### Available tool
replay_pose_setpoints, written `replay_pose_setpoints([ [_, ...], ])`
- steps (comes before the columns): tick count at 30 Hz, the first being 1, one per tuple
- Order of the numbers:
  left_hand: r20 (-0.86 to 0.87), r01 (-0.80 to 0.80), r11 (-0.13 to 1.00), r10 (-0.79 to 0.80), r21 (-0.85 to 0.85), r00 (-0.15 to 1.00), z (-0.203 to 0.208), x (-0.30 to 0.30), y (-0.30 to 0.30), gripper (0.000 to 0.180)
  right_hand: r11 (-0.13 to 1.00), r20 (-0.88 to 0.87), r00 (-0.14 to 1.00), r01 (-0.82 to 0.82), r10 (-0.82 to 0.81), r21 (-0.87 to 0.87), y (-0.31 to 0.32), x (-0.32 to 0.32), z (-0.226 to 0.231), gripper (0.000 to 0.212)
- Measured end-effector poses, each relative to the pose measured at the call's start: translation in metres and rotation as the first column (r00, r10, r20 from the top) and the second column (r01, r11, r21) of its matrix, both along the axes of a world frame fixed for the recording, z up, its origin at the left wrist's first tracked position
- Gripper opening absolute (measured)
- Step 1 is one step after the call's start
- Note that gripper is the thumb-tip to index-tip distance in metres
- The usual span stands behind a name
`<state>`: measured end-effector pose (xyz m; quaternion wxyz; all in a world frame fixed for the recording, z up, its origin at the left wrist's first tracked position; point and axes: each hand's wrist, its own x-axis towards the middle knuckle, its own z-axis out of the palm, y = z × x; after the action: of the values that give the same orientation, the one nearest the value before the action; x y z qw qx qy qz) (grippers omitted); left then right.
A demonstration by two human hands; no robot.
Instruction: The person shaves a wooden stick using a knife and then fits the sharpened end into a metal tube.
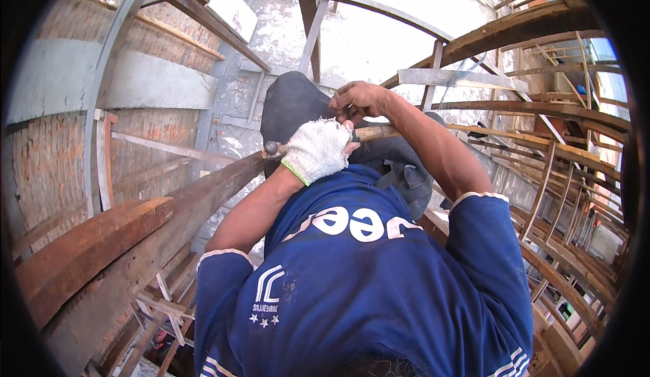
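Note:
My left hand, in a white knitted glove with a green cuff edge, is closed around a tool in front of my belly. The tool's rounded metal end sticks out on the left of the glove; its exact kind is hidden by the grip. To the right of the glove a light wooden rod shows, and I cannot tell whether it belongs to the tool. Just above the gloved thumb, my bare right hand has its fingers curled and pinched together. Whatever is between them is too small to make out.
Dark trousers cover my bent knee beyond the hands. A thick wooden beam slopes in from the lower left, with a curved timber along it. Curved wooden ribs and thin struts stand right. A weathered wall rises left.

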<state>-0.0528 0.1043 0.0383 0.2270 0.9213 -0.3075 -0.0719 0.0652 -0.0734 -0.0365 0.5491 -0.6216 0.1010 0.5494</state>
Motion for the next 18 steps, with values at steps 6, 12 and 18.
replay_pose_setpoints([
  [6, -0.044, -0.016, 1.000, 0.016, -0.004, 0.999, -0.001, -0.005, -0.003, 0.034, 0.999, 0.127, 0.992, 0.013, -0.018, 0.034, -0.015, 0.017, 0.033, 0.035],
  [12, -0.032, -0.014, 0.999, 0.013, -0.038, 0.999, -0.011, -0.014, -0.001, 0.033, 0.997, 0.248, 0.969, -0.030, 0.013, 0.066, -0.018, 0.028, 0.062, 0.047],
  [18, -0.018, -0.034, 0.997, 0.033, -0.066, 0.999, -0.018, -0.016, -0.001, 0.033, 0.991, 0.376, 0.925, -0.095, 0.052, 0.097, -0.026, 0.028, 0.063, 0.047],
])
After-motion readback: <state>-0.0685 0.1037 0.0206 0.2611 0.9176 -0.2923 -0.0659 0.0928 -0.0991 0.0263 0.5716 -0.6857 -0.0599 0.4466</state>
